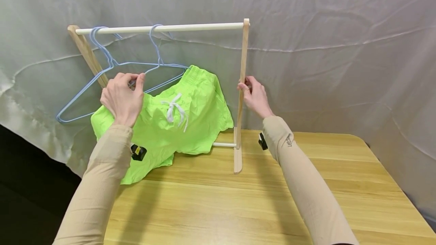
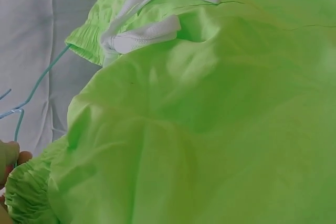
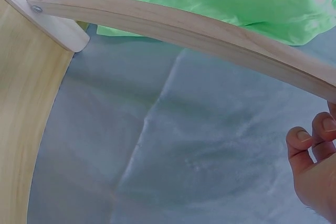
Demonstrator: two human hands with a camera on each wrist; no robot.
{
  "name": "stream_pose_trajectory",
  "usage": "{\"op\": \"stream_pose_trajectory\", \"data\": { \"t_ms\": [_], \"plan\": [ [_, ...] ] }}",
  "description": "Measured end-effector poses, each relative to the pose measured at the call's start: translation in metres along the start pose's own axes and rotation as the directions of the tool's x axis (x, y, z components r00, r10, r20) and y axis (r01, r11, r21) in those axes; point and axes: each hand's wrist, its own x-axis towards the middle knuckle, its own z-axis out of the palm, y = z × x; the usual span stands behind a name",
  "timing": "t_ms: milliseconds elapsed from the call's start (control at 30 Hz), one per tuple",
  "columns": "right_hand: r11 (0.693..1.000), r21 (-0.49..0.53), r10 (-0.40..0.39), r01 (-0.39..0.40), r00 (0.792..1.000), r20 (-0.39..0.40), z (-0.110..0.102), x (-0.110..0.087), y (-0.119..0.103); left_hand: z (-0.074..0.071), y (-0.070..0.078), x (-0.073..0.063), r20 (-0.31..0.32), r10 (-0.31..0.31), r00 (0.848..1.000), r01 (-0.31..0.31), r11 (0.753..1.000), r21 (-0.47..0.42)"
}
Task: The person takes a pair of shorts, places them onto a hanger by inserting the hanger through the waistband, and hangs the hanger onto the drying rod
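Note:
Bright green shorts (image 1: 201,112) with a white drawstring (image 1: 174,109) hang from a blue hanger (image 1: 158,54), one end of the waistband over the hanger's right end. My left hand (image 1: 122,95) pinches at the other end of the waistband, beside the hanger's wire. In the left wrist view its fingertips (image 2: 8,156) show at the edge, partly cut off, next to the gathered waistband. With thumb and fingers my right hand (image 1: 255,95) holds the right wooden post (image 1: 243,56) of the clothes rack. The right wrist view shows curled fingers (image 3: 302,142) beside that post.
Another blue hanger (image 1: 80,97) hangs further left on the white rail (image 1: 201,27). The rack's foot (image 1: 238,163) stands on a wooden table (image 1: 323,184). Grey cloth (image 1: 327,56) covers the wall close behind the rack.

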Motion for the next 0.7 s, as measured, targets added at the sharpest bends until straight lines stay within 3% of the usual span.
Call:
{"op": "stream_pose_trajectory", "data": {
  "t_ms": [233,333,533,700],
  "plan": [
    [0.998,0.048,-0.039,0.041,0.999,-0.023,-0.003,-0.003,0.005,0.008,0.009,-0.007,0.028,0.022,0.999,-0.023,1.0,0.021],
    [0.996,0.084,-0.024,0.025,1.0,-0.02,-0.007,-0.01,0.007,0.014,0.014,-0.018,0.045,0.079,0.996,-0.081,0.996,0.031],
    [0.991,0.133,0.021,-0.025,0.999,0.033,-0.02,-0.036,0.01,0.021,0.023,-0.049,0.073,0.246,0.966,-0.242,0.968,-0.062],
    [0.99,0.138,0.02,-0.036,0.994,0.112,-0.031,-0.065,0.012,0.023,0.029,-0.071,0.115,0.325,0.939,-0.305,0.938,-0.163]
  ]
}}
